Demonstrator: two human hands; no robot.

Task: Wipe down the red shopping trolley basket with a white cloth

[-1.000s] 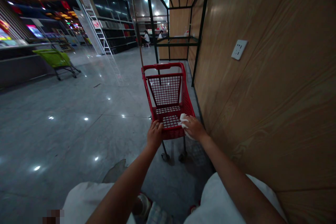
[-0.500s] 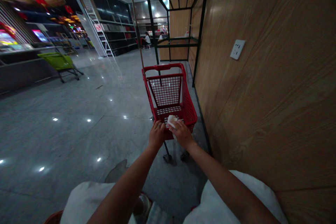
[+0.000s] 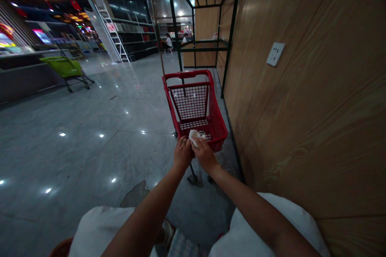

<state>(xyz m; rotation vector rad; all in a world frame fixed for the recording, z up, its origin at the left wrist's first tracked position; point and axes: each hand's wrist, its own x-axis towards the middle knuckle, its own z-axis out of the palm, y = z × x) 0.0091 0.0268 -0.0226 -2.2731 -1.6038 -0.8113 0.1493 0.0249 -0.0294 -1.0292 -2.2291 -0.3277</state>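
A red plastic shopping cart (image 3: 217,118) stands in front of me, its near rim under my hands. My left hand (image 3: 183,153) is closed over the rim near the left front corner. Right beside it, my right hand (image 3: 205,154) grips a crumpled white cloth (image 3: 194,134) against the same rim. The cloth pokes out past the fingertips, over the inside of the basket. My palms and the rim beneath them are hidden.
A wooden wall (image 3: 301,128) with a white socket (image 3: 275,54) runs close along the right. Behind the cart stands a dark metal frame (image 3: 205,49). A green cart (image 3: 64,67) and a white ladder (image 3: 116,40) are at left. People (image 3: 168,42) sit far back.
My right hand has slid left along the cart's rim with the white cloth, up against my left hand. My left hand has barely shifted.
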